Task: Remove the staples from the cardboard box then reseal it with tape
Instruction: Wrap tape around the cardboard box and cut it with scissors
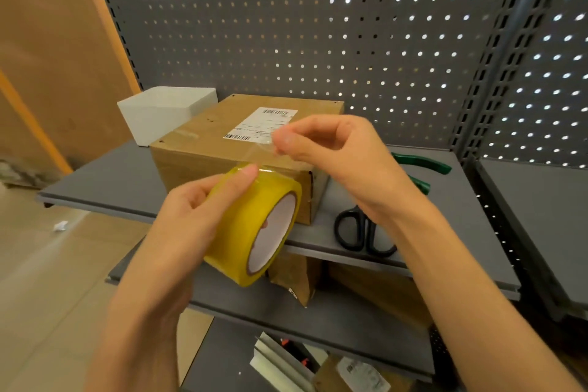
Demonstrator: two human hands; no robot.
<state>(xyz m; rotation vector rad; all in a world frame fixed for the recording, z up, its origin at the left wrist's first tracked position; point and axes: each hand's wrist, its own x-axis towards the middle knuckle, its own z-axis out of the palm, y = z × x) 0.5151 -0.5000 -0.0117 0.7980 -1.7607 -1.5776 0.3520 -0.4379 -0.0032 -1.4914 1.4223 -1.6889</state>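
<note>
A brown cardboard box [222, 134] with a white shipping label [264, 124] sits on the grey shelf [105, 181]. In front of it my left hand [187, 219] grips a yellow roll of tape [254, 226], thumb on its top edge. Above and to the right, my right hand [327, 149] pinches the free end of the clear tape strip [264, 154], which stretches from the roll up to my fingertips over the box's front edge.
Black scissors [359, 229] lie on the shelf right of the box, and green-handled pliers [423, 165] lie behind my right wrist. A white box [159, 114] stands at the back left. Cardboard packages [296, 277] sit on the lower shelf. A perforated panel [350, 41] backs the shelf.
</note>
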